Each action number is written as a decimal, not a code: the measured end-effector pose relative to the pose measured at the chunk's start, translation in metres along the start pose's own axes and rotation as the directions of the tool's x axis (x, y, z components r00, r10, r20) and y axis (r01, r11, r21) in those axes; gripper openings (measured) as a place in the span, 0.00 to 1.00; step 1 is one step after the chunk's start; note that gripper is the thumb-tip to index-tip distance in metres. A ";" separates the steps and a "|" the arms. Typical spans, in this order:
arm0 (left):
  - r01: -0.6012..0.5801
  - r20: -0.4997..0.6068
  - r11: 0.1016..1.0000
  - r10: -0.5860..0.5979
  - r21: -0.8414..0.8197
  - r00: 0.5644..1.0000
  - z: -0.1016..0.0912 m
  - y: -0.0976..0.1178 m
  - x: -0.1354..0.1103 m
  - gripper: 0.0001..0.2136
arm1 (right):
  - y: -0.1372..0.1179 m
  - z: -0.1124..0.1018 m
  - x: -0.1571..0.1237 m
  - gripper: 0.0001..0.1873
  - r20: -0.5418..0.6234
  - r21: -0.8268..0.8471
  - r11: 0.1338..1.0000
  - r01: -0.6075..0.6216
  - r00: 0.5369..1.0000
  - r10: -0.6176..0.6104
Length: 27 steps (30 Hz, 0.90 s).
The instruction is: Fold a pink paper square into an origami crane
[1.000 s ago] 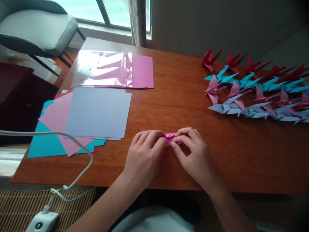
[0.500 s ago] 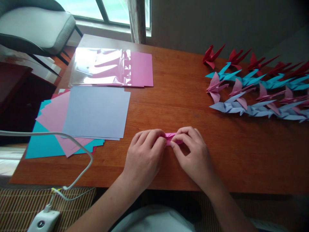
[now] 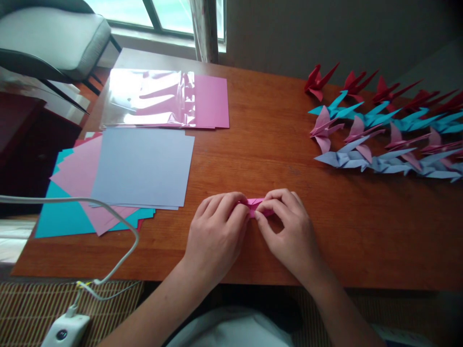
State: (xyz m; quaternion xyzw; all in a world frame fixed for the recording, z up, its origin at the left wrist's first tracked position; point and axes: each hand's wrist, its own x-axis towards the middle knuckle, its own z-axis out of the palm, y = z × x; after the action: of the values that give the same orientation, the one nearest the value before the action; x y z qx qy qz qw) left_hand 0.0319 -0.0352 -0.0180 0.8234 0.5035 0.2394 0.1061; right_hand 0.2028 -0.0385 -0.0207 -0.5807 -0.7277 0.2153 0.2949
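Both hands pinch a small folded piece of bright pink paper (image 3: 255, 202) over the front middle of the wooden table. My left hand (image 3: 218, 229) is closed on its left end, fingers curled over it. At the other end, my right hand (image 3: 289, 231) grips it between thumb and fingertips. Much of the paper is hidden by my fingers, so its full shape cannot be made out.
Folded paper cranes in red (image 3: 316, 83), turquoise (image 3: 338, 107), pink (image 3: 323, 129) and pale blue (image 3: 329, 159) stand in rows at the right. Left are fanned coloured sheets (image 3: 144, 168) and a clear packet of pink paper (image 3: 211, 102). A white cable (image 3: 119, 219) crosses the left front.
The hands and the pink paper are nearly still, with the same pinch. The view has shifted very slightly; the things on the table keep their places.
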 end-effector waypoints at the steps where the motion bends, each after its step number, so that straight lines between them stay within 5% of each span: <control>1: 0.001 0.001 1.000 -0.001 0.000 1.000 0.000 0.000 0.000 0.05 | 0.000 0.000 0.000 0.06 0.001 0.000 1.000 0.001 1.000 -0.001; 17: 0.039 0.036 0.985 -0.046 0.167 0.998 0.001 0.011 0.006 0.04 | -0.002 0.001 -0.002 0.06 0.014 -0.015 1.000 0.004 1.000 -0.003; 27: 0.038 0.018 0.982 -0.042 0.183 0.999 0.003 0.013 0.004 0.03 | 0.003 0.003 -0.004 0.16 -0.038 -0.055 0.998 -0.005 0.999 0.003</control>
State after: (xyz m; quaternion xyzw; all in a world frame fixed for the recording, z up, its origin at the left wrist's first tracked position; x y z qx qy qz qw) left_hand 0.0450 -0.0372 -0.0143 0.8220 0.5385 0.1810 0.0404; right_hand 0.2029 -0.0414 -0.0256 -0.5940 -0.7265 0.1845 0.2922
